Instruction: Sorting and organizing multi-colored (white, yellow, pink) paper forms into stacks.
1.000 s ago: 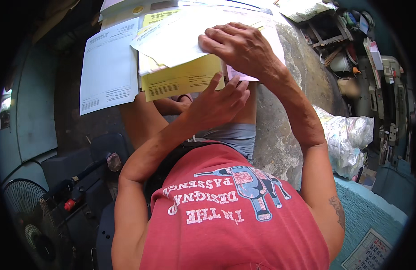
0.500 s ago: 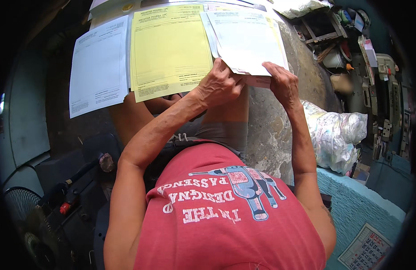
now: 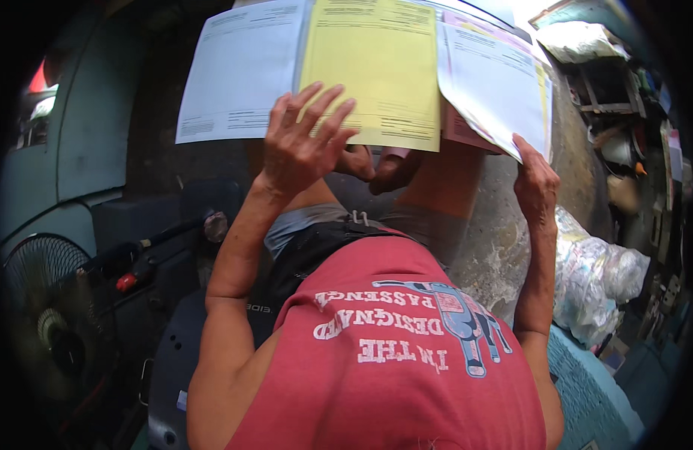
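Printed paper forms lie in a row before me: a pale bluish sheet [image 3: 234,75] at left, a yellow sheet [image 3: 369,60] in the middle, and a white stack [image 3: 489,79] at right over a pink sheet [image 3: 460,126]. My left hand [image 3: 305,139] has its fingers spread over the lower edges of the bluish and yellow sheets, near their meeting corners; whether the fingertips touch the paper I cannot tell. My right hand [image 3: 535,172] pinches the lower right part of the white stack, whose lower left edge curls up.
Wrapped plastic bundles [image 3: 594,270] sit to my right by a turquoise ledge [image 3: 597,390]. A white sack [image 3: 579,41] and clutter lie at the upper right. At left are a fan [image 3: 43,262] and dark machinery [image 3: 174,345]. My bare legs show under the papers.
The view has shifted, putting the papers further right. My left hand has left the white stack and moved left, fingers now spread. My right hand stays on that stack's corner.
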Demonstrator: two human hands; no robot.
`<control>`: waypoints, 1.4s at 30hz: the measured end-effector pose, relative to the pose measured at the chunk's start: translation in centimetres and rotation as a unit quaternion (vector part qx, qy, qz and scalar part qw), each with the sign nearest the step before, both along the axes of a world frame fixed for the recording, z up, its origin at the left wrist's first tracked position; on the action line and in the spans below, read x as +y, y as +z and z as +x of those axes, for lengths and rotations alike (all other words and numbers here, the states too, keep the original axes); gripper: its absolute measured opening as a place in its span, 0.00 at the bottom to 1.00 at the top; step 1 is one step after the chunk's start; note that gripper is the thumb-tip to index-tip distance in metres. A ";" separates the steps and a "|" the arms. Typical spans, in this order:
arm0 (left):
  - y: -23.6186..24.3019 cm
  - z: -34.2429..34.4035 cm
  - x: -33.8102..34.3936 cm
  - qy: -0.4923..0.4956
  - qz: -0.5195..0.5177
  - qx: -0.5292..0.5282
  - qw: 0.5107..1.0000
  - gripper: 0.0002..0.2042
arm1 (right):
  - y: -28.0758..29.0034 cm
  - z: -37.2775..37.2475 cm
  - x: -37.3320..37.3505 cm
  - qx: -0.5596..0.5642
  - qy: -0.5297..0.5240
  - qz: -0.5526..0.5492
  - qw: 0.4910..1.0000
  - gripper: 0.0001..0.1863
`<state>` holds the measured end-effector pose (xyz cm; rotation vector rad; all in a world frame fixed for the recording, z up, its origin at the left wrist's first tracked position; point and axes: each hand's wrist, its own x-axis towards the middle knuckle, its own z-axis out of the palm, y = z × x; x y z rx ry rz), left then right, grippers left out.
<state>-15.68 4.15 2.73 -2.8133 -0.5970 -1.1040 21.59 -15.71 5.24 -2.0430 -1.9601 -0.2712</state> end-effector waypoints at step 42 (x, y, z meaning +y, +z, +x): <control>-1.7 1.5 -0.5 -0.097 0.049 0.188 0.976 0.08 | 3.8 -7.1 11.2 0.065 0.026 0.121 0.990 0.12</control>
